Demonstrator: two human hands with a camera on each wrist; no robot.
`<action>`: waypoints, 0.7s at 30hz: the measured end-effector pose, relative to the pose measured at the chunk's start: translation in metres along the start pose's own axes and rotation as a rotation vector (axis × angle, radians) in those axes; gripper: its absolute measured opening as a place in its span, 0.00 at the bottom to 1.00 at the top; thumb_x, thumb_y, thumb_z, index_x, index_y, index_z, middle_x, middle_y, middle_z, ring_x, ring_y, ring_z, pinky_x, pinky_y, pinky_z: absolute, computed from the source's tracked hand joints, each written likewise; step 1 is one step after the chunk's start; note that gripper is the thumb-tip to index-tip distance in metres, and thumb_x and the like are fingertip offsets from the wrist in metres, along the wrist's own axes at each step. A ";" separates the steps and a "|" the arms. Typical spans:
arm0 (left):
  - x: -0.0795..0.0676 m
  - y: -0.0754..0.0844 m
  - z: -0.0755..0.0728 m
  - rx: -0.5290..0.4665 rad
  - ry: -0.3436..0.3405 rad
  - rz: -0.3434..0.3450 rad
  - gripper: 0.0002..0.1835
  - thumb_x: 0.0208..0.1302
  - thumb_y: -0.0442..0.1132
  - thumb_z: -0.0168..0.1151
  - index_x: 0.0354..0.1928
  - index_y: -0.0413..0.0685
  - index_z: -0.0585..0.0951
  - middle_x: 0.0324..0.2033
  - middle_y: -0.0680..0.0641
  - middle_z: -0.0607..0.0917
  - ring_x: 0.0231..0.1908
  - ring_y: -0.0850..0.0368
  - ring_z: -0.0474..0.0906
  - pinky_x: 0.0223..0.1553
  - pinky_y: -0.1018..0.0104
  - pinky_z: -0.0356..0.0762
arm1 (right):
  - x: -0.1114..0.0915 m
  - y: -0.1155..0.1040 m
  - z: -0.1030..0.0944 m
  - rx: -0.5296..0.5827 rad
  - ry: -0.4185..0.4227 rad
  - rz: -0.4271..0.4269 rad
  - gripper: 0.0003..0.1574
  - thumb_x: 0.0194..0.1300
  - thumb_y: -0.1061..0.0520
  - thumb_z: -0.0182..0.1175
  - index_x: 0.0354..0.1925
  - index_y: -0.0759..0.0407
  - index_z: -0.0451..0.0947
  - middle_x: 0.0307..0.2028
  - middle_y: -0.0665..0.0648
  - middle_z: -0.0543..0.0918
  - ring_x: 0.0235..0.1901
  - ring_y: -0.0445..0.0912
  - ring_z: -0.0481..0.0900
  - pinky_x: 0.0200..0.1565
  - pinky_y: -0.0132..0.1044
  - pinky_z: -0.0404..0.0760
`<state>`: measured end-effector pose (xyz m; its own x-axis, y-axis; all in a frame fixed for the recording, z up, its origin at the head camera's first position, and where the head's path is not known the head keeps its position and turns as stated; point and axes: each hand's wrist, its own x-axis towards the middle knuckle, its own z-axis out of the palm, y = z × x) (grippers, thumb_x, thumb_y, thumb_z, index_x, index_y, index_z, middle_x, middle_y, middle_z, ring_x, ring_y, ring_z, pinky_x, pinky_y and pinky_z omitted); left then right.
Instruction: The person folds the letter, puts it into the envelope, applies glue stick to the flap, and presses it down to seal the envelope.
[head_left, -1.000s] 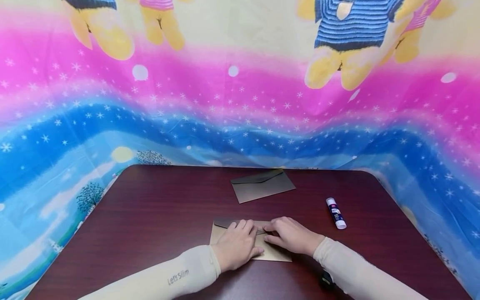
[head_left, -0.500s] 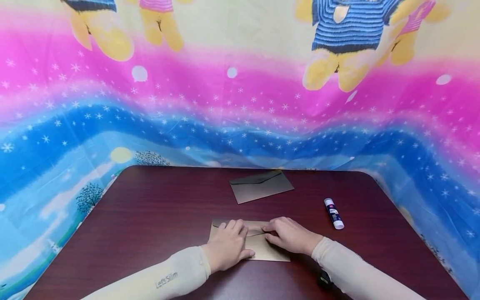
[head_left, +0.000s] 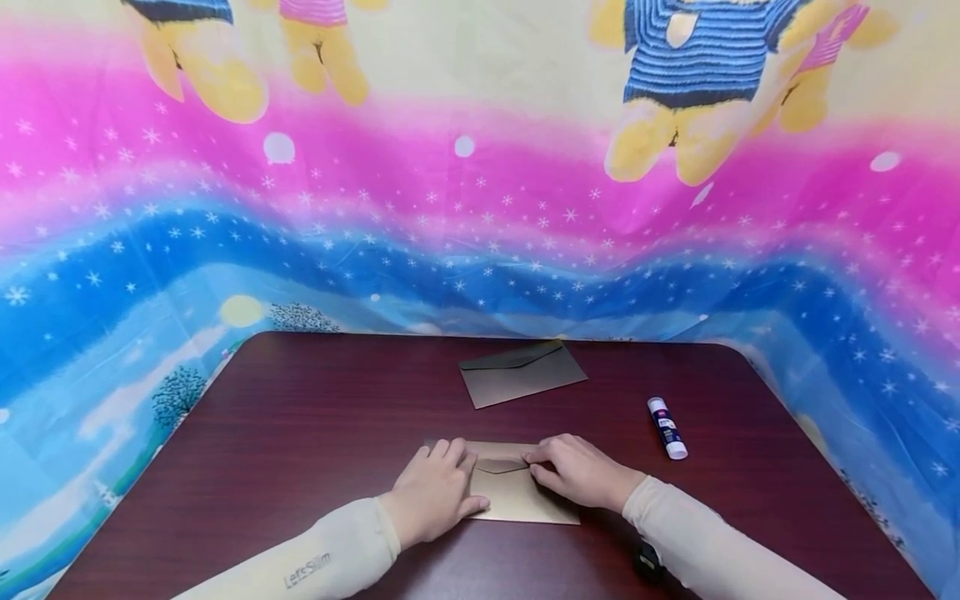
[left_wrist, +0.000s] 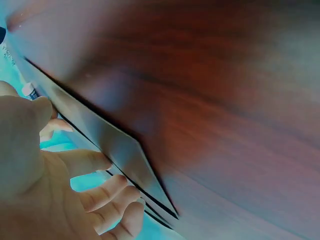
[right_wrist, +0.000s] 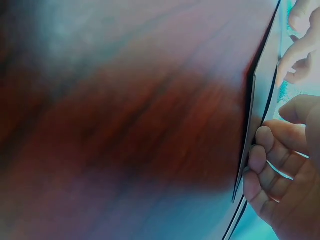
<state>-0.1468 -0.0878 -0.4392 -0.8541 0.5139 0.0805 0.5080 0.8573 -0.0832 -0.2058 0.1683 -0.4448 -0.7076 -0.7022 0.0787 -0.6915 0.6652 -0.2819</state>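
Observation:
A gold envelope (head_left: 517, 496) lies near the front of the table with its pointed flap (head_left: 501, 465) folded down. My left hand (head_left: 431, 492) rests over the envelope's left end, fingertips on the flap line and thumb near the front. In the left wrist view, its fingers (left_wrist: 102, 192) are loosely bent, touching the envelope (left_wrist: 120, 145). At the right part of the flap, my right hand (head_left: 585, 471) touches the paper with its index finger. The right wrist view has its other fingers (right_wrist: 257, 160) half bent against the envelope (right_wrist: 257, 95). Both hands cover parts of the envelope.
A second, darker envelope (head_left: 525, 379) lies farther back, its flap down. To the right lies a glue stick (head_left: 667, 429) with white ends. The dark red-brown table (head_left: 322, 417) has a printed cloth (head_left: 480, 208) hanging behind it.
My left hand has slid left along the flap line, uncovering more of the flap and its point. The right hand has stayed nearly in place. The envelope has hardly moved.

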 end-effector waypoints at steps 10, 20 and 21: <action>-0.007 -0.011 0.004 -0.002 0.016 -0.034 0.38 0.67 0.69 0.53 0.64 0.45 0.78 0.57 0.49 0.77 0.56 0.51 0.73 0.51 0.55 0.73 | 0.000 -0.001 -0.002 -0.002 -0.008 0.025 0.16 0.71 0.56 0.59 0.51 0.59 0.87 0.46 0.54 0.90 0.48 0.44 0.87 0.49 0.42 0.85; -0.015 -0.021 0.003 -0.037 0.016 -0.059 0.37 0.67 0.68 0.55 0.60 0.42 0.79 0.56 0.47 0.78 0.55 0.50 0.74 0.49 0.54 0.73 | -0.002 -0.002 -0.003 0.001 0.002 0.009 0.16 0.70 0.56 0.60 0.52 0.59 0.87 0.45 0.54 0.90 0.45 0.43 0.87 0.47 0.40 0.85; -0.015 -0.022 0.003 -0.041 0.009 -0.063 0.37 0.67 0.68 0.54 0.60 0.42 0.80 0.55 0.47 0.78 0.55 0.50 0.74 0.49 0.53 0.73 | -0.002 -0.002 -0.003 0.004 0.006 0.006 0.16 0.70 0.56 0.61 0.51 0.59 0.87 0.44 0.54 0.90 0.45 0.43 0.87 0.46 0.40 0.85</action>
<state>-0.1453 -0.1143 -0.4418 -0.8835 0.4591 0.0931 0.4577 0.8883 -0.0368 -0.2035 0.1685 -0.4413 -0.7129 -0.6964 0.0826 -0.6863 0.6685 -0.2866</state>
